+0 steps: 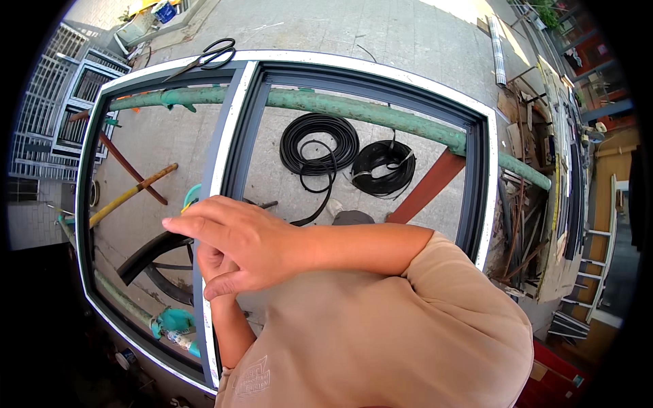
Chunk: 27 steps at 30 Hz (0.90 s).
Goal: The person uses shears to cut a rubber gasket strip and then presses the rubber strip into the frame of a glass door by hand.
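Grey concrete floor [422,41] spreads beneath you, with pale metal grilles [37,109] toward ten o'clock. Black coils, one [291,144] at twelve and another [365,179] at two, lie within the frame's outline. Your large window frame [233,129], white-edged and dark grey inside, rests across green pipes [367,115] around the center; scissors [218,53] lie at eleven. At eight, your right hand [241,238] overlaps your left hand [209,258] above the divider; right fingers extend toward nine, but you can't tell whether either hand grips anything.
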Each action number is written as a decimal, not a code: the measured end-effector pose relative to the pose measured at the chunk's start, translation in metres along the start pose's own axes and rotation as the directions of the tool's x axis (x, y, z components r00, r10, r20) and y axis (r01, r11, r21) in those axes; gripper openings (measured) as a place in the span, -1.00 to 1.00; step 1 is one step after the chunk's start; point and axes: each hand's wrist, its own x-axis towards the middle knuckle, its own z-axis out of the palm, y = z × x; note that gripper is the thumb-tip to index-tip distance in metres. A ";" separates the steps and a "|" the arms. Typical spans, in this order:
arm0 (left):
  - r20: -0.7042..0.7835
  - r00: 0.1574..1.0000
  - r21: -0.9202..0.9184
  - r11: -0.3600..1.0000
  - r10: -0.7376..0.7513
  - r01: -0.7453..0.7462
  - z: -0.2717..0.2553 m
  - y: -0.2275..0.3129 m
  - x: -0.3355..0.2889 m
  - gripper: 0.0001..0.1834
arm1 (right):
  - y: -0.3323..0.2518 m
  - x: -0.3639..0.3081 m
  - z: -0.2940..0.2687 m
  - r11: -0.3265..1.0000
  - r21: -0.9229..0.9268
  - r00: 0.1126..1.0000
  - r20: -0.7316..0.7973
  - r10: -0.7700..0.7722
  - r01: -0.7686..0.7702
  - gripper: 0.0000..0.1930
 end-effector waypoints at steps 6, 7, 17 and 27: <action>0.061 0.996 0.291 0.954 0.060 -0.075 0.041 0.014 0.034 -0.75 | 0.032 0.039 -0.027 0.997 0.001 0.993 -0.098 0.072 -0.072 -0.37; 0.069 0.996 0.300 0.951 0.052 -0.070 0.047 0.012 0.038 -0.77 | 0.033 0.044 -0.038 0.985 0.031 0.983 -0.063 0.170 -0.168 -0.47; -0.039 0.998 0.264 0.963 -0.040 0.049 0.089 0.002 0.047 -0.68 | 0.060 0.053 -0.089 0.834 0.300 0.887 0.134 0.443 -0.462 -0.61; -0.100 0.984 0.093 0.986 0.149 -0.140 0.087 0.009 0.105 -0.53 | 0.079 0.085 -0.071 0.982 -0.034 0.980 -0.075 0.184 -0.187 -0.64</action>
